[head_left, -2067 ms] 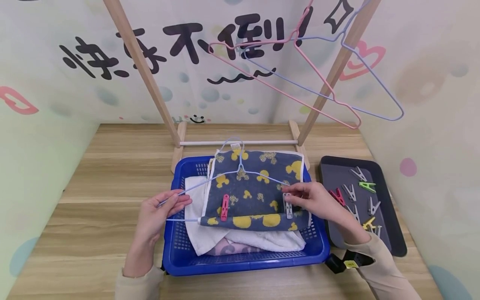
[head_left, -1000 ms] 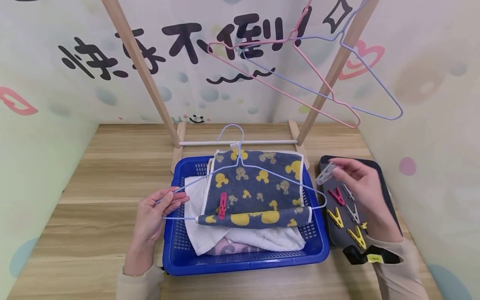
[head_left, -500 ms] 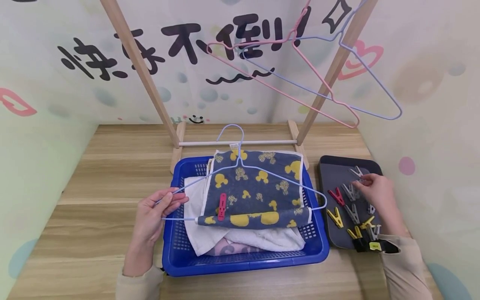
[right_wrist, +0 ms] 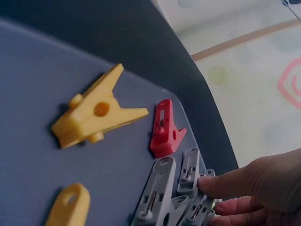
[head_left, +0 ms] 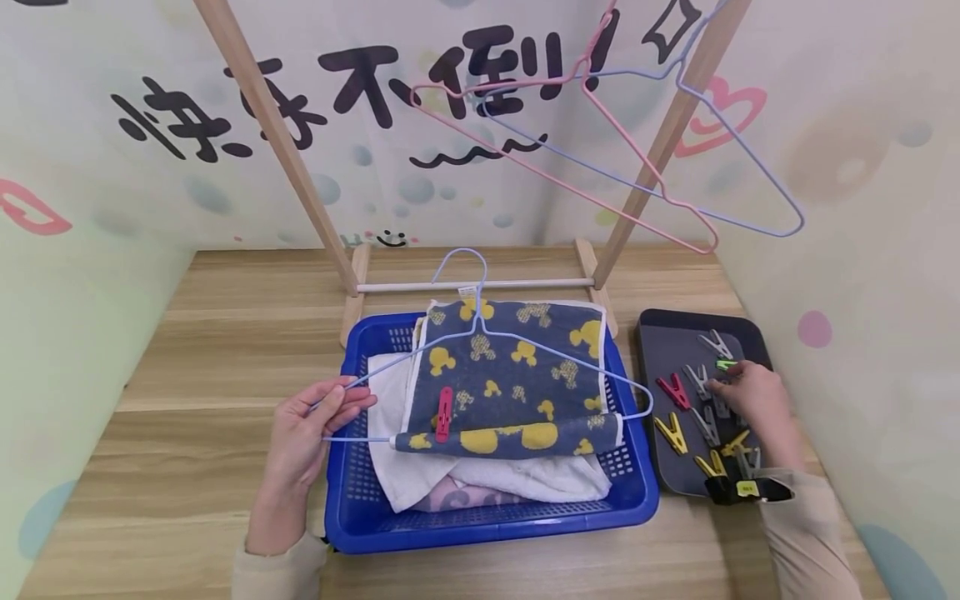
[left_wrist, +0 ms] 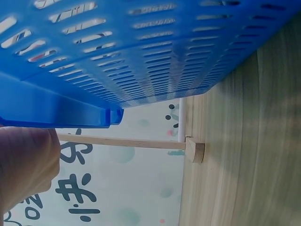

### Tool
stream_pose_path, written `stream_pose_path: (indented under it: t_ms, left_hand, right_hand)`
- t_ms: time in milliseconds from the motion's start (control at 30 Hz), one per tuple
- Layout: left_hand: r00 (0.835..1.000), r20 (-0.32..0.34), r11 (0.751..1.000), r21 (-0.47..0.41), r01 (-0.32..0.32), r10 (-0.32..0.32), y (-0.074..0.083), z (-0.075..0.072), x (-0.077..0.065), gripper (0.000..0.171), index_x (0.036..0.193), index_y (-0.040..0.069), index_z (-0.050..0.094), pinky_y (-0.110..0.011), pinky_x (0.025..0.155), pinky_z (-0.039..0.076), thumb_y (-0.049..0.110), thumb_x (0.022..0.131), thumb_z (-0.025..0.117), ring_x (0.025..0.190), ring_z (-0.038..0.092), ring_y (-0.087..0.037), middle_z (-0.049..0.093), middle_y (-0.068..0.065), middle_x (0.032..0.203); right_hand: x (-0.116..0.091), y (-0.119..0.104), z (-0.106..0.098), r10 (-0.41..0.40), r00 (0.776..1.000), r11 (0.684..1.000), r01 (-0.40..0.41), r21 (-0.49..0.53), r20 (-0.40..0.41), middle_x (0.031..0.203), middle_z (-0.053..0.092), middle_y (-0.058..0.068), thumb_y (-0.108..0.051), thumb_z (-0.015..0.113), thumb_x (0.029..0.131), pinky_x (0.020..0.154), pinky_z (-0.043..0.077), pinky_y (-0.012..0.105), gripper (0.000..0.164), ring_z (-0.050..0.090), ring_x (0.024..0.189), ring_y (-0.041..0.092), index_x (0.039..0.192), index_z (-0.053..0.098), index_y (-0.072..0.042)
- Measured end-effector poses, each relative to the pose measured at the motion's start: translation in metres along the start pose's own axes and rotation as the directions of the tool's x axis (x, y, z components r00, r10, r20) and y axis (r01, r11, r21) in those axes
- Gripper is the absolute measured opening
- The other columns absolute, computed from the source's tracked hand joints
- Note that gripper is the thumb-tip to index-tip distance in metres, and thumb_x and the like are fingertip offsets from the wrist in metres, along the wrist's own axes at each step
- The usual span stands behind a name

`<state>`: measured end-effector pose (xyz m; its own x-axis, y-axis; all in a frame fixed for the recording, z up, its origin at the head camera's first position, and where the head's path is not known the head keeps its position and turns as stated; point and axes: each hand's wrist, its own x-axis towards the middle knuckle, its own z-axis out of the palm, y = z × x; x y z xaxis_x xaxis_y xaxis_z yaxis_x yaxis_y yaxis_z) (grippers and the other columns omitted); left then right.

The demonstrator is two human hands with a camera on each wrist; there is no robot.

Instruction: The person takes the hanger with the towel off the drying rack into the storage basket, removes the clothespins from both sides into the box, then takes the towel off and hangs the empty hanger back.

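My left hand [head_left: 303, 429] pinches the left end of a blue wire clothes hanger [head_left: 375, 371]. A dark grey towel [head_left: 517, 375] with yellow mouse-head shapes is folded over the hanger's bottom bar. One pink clothespin [head_left: 444, 414] grips the towel's left part. Over at the right, my right hand [head_left: 759, 404] reaches into a black tray [head_left: 660, 333]. Between its thumb and fingers is a grey clothespin [right_wrist: 205, 188], partly hidden by the hand. Beside it lie other grey clothespins [right_wrist: 153, 197], a red clothespin [right_wrist: 164, 132] and a yellow clothespin [right_wrist: 96, 110].
Under the towel stands a blue basket [head_left: 491, 533] holding a white towel [head_left: 397, 467] and a pink cloth [head_left: 465, 497]. Behind it rises a wooden rack [head_left: 273, 137]. A pink hanger [head_left: 510, 154] and another blue hanger [head_left: 757, 158] hang at the upper right.
My right hand has left the towel's right part, taking the grey clothespin off it, and moved right and down into the tray. My left hand keeps hold of the hanger.
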<state>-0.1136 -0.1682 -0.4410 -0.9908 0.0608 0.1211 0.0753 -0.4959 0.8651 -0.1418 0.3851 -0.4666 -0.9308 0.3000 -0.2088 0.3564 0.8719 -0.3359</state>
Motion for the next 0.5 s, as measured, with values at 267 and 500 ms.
stream_pose_path:
  t_ms: [267,500]
  left_hand:
    - [1.0,-0.005,1.0,-0.005,0.003,-0.003,0.0009,0.0006,-0.0001,0.025,0.096,0.004,0.071,-0.023,0.068,0.055,-0.005,0.095,0.048,0.078,0.07,-0.02,0.072,-0.01,0.085]
    - [1.0,-0.006,1.0,-0.004,0.009,-0.009,0.0011,0.0008,-0.0002,0.026,0.095,0.004,0.071,-0.023,0.068,0.055,-0.005,0.095,0.047,0.077,0.07,-0.02,0.072,-0.01,0.084]
  right_hand:
    - [0.0015,0.0058,0.0018,-0.041,0.999,0.999,0.041,-0.002,-0.011,0.076,0.059,0.022,-0.024,0.068,0.085,0.049,0.039,0.031,0.037,0.051,0.065,0.029,0.09,0.06,0.012]
    - [0.0028,0.0054,0.0029,-0.063,0.998,0.998,0.063,-0.031,0.004,0.072,0.059,0.018,-0.026,0.065,0.088,0.05,0.039,0.031,0.037,0.051,0.062,0.026,0.089,0.061,0.011]
